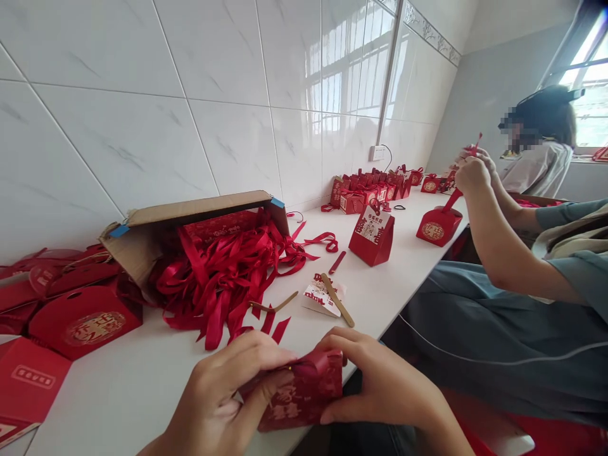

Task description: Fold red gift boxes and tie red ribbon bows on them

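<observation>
A dark red gift box (304, 399) with pale printed characters is held between both my hands at the table's near edge. My left hand (232, 386) pinches its upper left part, thumb in front and fingers behind. Around its right side curls my right hand (380, 380), with the thumb low on the front and the fingers at the top corner. Just beyond lie a printed card (318, 301), a flat tan strip (338, 301) on top of it and a bent tan strip (275, 305). The box's back and underside are hidden.
A cardboard box (137, 253) on its side spills red ribbons (223, 266). Red boxes (85, 323) pile up at left. A finished-looking gift box (373, 237) stands right of centre, with rows of boxes (370, 190) behind. At right, a co-worker's hands (475, 174) hold ribbon above another box (437, 228).
</observation>
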A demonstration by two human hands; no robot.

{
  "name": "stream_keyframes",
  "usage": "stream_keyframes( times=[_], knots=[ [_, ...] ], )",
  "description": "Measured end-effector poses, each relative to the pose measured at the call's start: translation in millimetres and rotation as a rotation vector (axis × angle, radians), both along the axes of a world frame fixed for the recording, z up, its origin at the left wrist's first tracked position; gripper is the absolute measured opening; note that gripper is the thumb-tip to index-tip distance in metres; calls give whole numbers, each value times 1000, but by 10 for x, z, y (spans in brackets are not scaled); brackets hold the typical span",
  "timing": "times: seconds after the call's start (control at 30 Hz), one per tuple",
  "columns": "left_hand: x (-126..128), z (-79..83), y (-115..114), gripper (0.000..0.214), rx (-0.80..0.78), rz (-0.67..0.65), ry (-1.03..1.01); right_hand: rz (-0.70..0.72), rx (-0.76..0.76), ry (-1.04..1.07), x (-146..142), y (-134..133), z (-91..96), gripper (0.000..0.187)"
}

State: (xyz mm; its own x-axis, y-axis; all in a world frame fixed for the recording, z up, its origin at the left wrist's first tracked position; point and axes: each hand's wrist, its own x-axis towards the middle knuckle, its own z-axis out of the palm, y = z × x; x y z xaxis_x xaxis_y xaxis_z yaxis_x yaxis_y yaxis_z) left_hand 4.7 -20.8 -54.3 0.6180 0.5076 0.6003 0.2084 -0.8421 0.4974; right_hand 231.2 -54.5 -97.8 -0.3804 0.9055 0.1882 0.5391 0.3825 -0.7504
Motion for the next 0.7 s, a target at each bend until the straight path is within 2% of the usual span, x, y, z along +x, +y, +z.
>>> stream_keyframes(
  times=[0.2, 0.3, 0.37, 0.4, 0.47, 0.57, 0.63, 0.7],
  knots=[
    [-29, 3, 22, 30, 86, 4, 17, 22, -25, 75, -9, -1, 18, 35],
    [-36, -26, 8, 28, 212, 167, 23, 28, 17, 161, 132, -7, 23, 33],
    [-29, -51, -18, 37, 318, 297, 20, -14, 8, 280, 293, -23, 17, 32],
    [-18, -65, -35, 40, 345, 330, 19, -68, -6, 359, 384, -33, 8, 30],
    [19, -103, -72, 38, 334, 312, 16, -264, -34, 531, 566, -44, -28, 27],
    [111, -237, -113, 31, 253, 217, 12, -683, -28, 677, 805, 5, -151, 36],
    [178, -409, -117, 29, 228, 145, 43, -938, 35, 618, 934, 118, -279, 41],
    [233, -632, -99, 28, 257, 66, 106, -1098, 145, 434, 1039, 317, -418, 45]
  ],
)
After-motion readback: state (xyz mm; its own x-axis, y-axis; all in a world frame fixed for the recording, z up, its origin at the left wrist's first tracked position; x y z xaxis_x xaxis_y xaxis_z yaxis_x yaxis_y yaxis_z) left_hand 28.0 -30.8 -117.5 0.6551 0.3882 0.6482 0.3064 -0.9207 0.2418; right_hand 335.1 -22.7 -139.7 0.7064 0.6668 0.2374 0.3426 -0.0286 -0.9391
